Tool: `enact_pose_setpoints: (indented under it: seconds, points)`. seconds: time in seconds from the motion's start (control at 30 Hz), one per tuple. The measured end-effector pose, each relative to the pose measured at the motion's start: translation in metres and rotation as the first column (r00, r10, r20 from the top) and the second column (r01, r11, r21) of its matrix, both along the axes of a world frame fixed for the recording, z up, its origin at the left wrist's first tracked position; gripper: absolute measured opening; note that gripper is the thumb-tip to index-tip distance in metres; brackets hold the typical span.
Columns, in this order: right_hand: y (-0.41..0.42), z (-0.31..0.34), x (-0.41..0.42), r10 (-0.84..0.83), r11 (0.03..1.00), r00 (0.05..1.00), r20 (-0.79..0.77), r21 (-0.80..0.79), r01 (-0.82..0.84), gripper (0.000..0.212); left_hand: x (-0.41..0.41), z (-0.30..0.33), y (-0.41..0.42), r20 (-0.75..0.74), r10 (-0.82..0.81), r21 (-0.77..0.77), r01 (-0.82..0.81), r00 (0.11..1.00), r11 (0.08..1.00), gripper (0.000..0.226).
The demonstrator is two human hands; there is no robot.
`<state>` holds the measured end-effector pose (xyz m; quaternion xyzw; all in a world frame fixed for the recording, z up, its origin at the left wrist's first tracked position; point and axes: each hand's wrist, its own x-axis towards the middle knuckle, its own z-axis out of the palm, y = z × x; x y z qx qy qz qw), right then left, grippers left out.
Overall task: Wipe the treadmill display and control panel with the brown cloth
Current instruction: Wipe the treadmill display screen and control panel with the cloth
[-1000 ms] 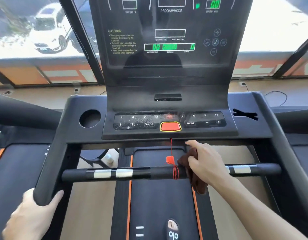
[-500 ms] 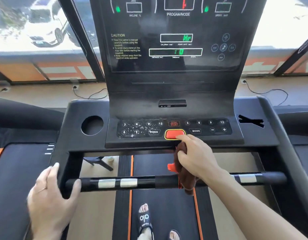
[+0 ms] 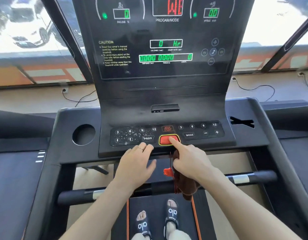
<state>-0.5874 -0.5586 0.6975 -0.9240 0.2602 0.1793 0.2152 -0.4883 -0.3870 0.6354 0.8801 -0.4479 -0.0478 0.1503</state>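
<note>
A: What has moved since the earlier frames?

B: The left hand [image 3: 135, 163] has left the handlebar [image 3: 76, 194] and come up to the front edge of the control panel [image 3: 167, 134], low in the middle of the frame. The right hand [image 3: 189, 161] has stayed at the red button [image 3: 168, 139], and the display [image 3: 165, 37] now shows more lit figures than before.

A: How do the hands stand in the head view?

B: The left hand lies flat, palm down, fingers together and stretched out, its fingertips on the panel edge just below the PROG key [image 3: 147, 138]. It holds nothing. A ring sits on one finger.

A: And the right hand?

B: Its forefinger is stretched out with the tip on the red button. The other fingers are curled under, clamped on the brown cloth [image 3: 186, 186].

A: Where is the cloth, then?

B: It hangs from under the right hand, right of centre in the lower half, in front of the handlebar. It touches neither display nor panel. Just to its left hangs a red clip [image 3: 167, 171] on a red cord.

A: What of the panel itself?

B: Its left keys are flecked with pale specks. The display above, at top centre, glows with green digits and red letters.

A: Anything lower down?

B: Two feet in black sandals [image 3: 156, 220] stand on the belt at the bottom centre.
</note>
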Motion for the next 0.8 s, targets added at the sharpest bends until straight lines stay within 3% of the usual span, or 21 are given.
enact_pose_setpoints:
  seconds: [0.23,0.3,0.43,0.53,0.63,0.7,0.8]
  points:
    - [-0.037,0.014,-0.004,-0.104,0.995,0.953,0.286,0.036,0.098,0.069,0.0,0.007,-0.017,0.035,0.103,-0.011,-0.103,0.994,0.995,0.028]
    - [-0.05,0.018,-0.005,-0.2,0.979,0.916,0.348,0.112,0.171,0.058,-0.002,0.011,-0.022,0.038,0.12,-0.04,-0.118,0.992,0.992,0.028]
    - [-0.076,0.028,0.002,-0.564,0.791,0.745,0.357,0.493,0.362,0.031,-0.01,0.016,-0.028,0.061,0.144,-0.065,-0.14,0.988,0.988,0.029]
    - [-0.09,0.038,0.018,-0.727,0.629,0.598,0.337,0.676,0.384,0.03,-0.008,0.014,-0.028,0.067,0.175,-0.062,-0.171,0.982,0.983,0.032]
    - [-0.095,0.043,0.033,-0.85,0.5,0.392,0.352,0.776,0.386,0.025,0.006,0.017,-0.024,0.058,0.308,-0.073,-0.304,0.95,0.95,0.031]
    - [-0.093,0.039,0.042,-0.804,0.594,0.32,0.501,0.693,0.409,0.018,0.02,0.021,-0.018,0.065,0.432,-0.074,-0.428,0.899,0.901,0.042]
    - [-0.085,0.02,0.058,-0.563,0.821,0.426,0.708,0.417,0.39,0.016,0.04,0.024,-0.012,0.004,0.576,-0.027,-0.576,0.817,0.817,0.08]
